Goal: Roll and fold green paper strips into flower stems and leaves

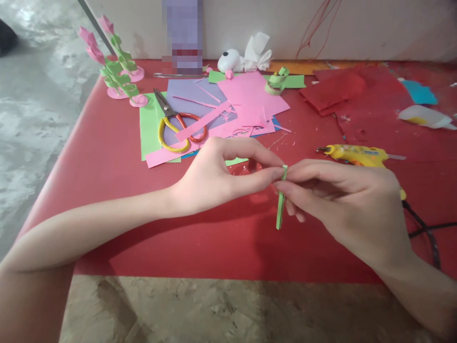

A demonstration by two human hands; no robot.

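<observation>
A narrow green paper strip, looking folded or layered, hangs downward between my two hands above the red table. My left hand pinches its top end between thumb and forefinger. From the other side, my right hand grips the strip just beneath that, thumb in front and fingers behind. The fingertips of both hands nearly meet there. Beyond my left hand lie scissors with one yellow and one red handle, partly covered by a pink paper strip.
Pink paper sheets, a purple sheet and green paper overlap behind my hands. Paper flowers stand at the back left. A yellow glue gun lies right, its black cable trailing. Red paper sits behind it.
</observation>
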